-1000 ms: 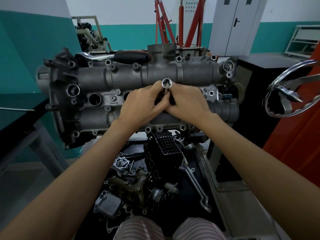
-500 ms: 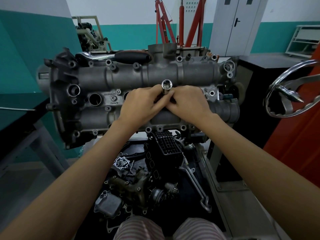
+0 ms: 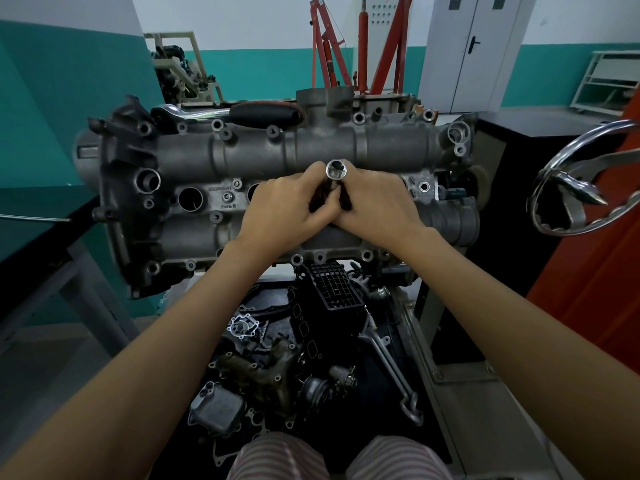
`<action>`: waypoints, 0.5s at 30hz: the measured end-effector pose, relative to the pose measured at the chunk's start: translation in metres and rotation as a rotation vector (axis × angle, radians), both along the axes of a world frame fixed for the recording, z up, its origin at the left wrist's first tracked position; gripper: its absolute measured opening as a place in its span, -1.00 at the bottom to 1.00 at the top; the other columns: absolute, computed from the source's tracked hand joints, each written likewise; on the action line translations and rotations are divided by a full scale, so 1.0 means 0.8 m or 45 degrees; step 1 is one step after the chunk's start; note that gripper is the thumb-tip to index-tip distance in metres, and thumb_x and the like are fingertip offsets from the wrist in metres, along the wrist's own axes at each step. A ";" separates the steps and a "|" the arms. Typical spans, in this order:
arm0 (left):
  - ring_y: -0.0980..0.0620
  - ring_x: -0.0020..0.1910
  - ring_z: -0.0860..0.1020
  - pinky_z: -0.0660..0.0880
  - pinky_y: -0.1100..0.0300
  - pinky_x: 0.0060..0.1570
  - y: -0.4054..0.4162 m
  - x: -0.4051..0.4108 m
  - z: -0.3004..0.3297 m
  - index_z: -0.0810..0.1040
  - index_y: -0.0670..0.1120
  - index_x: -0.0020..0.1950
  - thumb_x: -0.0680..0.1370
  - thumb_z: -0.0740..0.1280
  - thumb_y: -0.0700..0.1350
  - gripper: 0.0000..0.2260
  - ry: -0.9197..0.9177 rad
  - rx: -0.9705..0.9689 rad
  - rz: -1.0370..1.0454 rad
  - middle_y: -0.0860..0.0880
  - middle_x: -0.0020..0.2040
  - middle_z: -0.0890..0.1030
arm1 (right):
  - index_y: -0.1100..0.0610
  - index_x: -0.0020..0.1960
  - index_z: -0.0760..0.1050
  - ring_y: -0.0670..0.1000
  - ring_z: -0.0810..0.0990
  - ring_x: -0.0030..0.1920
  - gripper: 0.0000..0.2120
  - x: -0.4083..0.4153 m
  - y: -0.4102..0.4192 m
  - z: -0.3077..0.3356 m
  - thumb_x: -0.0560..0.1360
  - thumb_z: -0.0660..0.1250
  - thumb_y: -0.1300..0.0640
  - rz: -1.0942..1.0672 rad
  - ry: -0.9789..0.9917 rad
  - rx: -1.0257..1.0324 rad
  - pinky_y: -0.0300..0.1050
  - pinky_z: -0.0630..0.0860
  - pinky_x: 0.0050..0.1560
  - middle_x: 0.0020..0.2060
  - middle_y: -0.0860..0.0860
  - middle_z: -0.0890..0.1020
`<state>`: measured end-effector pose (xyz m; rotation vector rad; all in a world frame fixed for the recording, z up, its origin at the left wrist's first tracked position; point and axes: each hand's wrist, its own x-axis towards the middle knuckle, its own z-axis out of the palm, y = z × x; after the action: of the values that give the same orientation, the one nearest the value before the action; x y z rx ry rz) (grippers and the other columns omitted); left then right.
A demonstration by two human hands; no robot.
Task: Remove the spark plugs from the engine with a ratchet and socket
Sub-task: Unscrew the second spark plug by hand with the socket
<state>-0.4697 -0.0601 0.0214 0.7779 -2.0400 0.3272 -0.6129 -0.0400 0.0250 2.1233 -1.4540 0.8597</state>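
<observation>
A grey engine head lies across the stand in front of me, with open round plug wells along its middle row. A chrome socket stands upright over the middle of that row, its open end facing me. My left hand and my right hand are pressed together around its lower part, fingers curled on the shaft. What lies under the socket is hidden by my fingers. A ratchet with a black handle rests on the far top edge of the engine.
Loose engine parts and a black grid-like housing fill the tray below the engine. A chrome wheel juts in at the right. A red hoist stands behind. A dark bench edge runs along the left.
Both hands have stayed clasped on the socket; the fingers have shifted slightly around it, as in a small turn. The socket remains at the same spot.
</observation>
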 end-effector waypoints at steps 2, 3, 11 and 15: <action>-0.15 -0.47 0.51 0.27 0.22 -0.45 0.000 -0.001 0.000 0.56 -0.18 -0.13 0.48 0.15 0.05 -0.67 0.013 0.015 -0.002 -0.09 -0.44 0.54 | 0.17 0.03 0.46 0.14 0.58 -0.25 -0.66 -0.001 -0.001 0.000 0.46 0.14 -0.06 -0.047 0.027 0.006 -0.12 0.29 -0.32 -0.27 0.06 0.62; -0.17 -0.47 0.51 0.28 0.21 -0.45 -0.001 0.000 0.000 0.56 -0.19 -0.15 0.48 0.14 0.05 -0.65 0.021 0.022 -0.005 -0.10 -0.45 0.54 | 0.16 0.01 0.48 0.12 0.58 -0.26 -0.67 -0.002 -0.002 0.000 0.48 0.14 -0.08 -0.069 0.038 0.010 -0.12 0.28 -0.32 -0.29 0.06 0.62; -0.20 -0.40 0.53 0.40 0.04 -0.43 -0.002 0.002 0.001 0.56 -0.22 -0.20 0.52 0.07 0.18 -0.49 0.002 0.059 -0.007 -0.15 -0.44 0.55 | 0.17 -0.13 0.55 0.19 0.58 -0.21 -0.68 0.000 -0.001 0.000 0.53 0.16 -0.04 -0.072 0.043 0.046 -0.06 0.33 -0.27 -0.27 0.15 0.63; -0.18 -0.43 0.53 0.39 0.07 -0.45 -0.001 0.002 0.001 0.57 -0.21 -0.18 0.52 0.09 0.15 -0.52 -0.016 0.026 -0.006 -0.13 -0.44 0.55 | 0.18 -0.22 0.47 0.20 0.56 -0.26 -0.73 0.000 0.002 0.001 0.52 0.19 0.00 -0.063 0.056 0.062 -0.10 0.23 -0.30 -0.31 0.17 0.61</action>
<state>-0.4680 -0.0605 0.0223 0.7854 -2.0592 0.3099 -0.6132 -0.0385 0.0260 2.1184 -1.5125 0.7623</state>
